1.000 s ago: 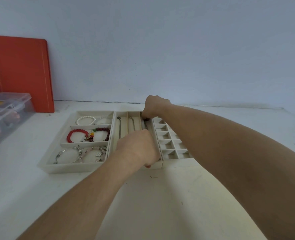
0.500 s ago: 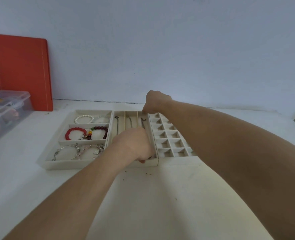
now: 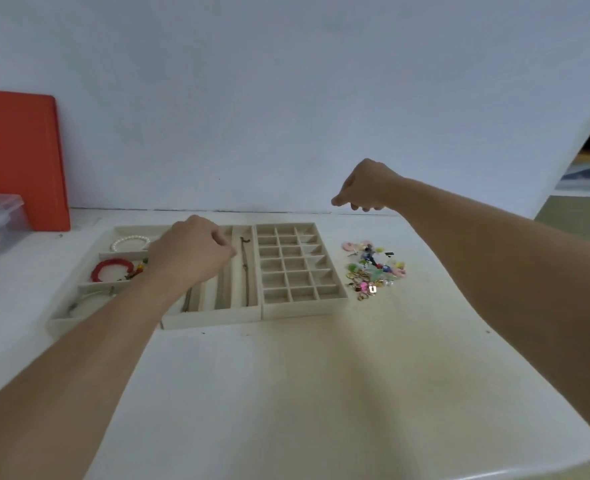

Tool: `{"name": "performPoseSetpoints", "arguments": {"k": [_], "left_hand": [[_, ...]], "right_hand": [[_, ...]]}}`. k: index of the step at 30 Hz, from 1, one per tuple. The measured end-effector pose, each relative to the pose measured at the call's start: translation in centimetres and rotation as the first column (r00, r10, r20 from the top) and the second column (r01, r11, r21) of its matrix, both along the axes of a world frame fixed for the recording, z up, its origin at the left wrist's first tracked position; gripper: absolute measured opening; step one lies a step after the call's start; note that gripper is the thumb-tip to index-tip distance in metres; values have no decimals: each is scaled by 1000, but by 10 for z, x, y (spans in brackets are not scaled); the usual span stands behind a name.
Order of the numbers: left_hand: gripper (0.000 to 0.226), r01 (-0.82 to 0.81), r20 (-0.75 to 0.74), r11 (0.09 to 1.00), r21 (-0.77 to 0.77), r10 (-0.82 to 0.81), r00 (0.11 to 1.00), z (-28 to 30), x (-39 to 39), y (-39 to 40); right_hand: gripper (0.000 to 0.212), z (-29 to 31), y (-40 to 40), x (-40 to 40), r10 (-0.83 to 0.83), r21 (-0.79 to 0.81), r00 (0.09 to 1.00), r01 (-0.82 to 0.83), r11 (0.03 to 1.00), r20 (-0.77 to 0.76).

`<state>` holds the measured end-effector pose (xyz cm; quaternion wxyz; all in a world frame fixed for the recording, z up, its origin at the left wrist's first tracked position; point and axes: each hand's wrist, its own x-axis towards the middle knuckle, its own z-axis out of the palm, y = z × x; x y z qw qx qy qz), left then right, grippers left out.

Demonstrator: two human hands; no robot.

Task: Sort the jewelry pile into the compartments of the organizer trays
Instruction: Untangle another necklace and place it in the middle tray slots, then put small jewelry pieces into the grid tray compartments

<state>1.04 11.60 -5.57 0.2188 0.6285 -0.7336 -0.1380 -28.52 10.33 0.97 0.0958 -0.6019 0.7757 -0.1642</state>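
2 curled hands: left hand (image 3: pixel 190 256) over necklace tray (image 3: pixel 213 318), right hand (image 3: pixel 366 187) aloft.

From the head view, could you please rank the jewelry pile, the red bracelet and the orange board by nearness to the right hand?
Measured from the right hand:
1. Jewelry pile, just below it on the table.
2. Red bracelet, in the far-left tray.
3. Orange board, against the wall at far left.

Three trays in a row, loose pile to the right

On the worktop (image 3: pixel 321 393) the bracelet tray (image 3: pixel 61 320) lies left, the necklace tray (image 3: pixel 213 318) middle, the grid tray (image 3: pixel 304 308) right, edges touching. The jewelry pile (image 3: pixel 373 268) lies just right of the grid tray. A necklace (image 3: pixel 245 268) lies in the middle tray's rightmost slot.
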Motion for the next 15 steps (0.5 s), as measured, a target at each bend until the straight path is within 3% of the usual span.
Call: {"name": "performPoseSetpoints", "arguments": {"k": [6,11,15], "left_hand": [[13,138,-64,988,-65,-142,988,-2,-59,13],[6,282,-89,959,-22,-282,955,-8,-122,10],[8,418,-133,908,-25,-417,899,-18,-167,7]], "right_hand": [[7,-50,49,-46,68,57,988,-76,995,141],[6,-109,65,-62,52,-58,984,-43,997,172],[3,-115,70,-76,53,-183,986,-24,983,156]]}}
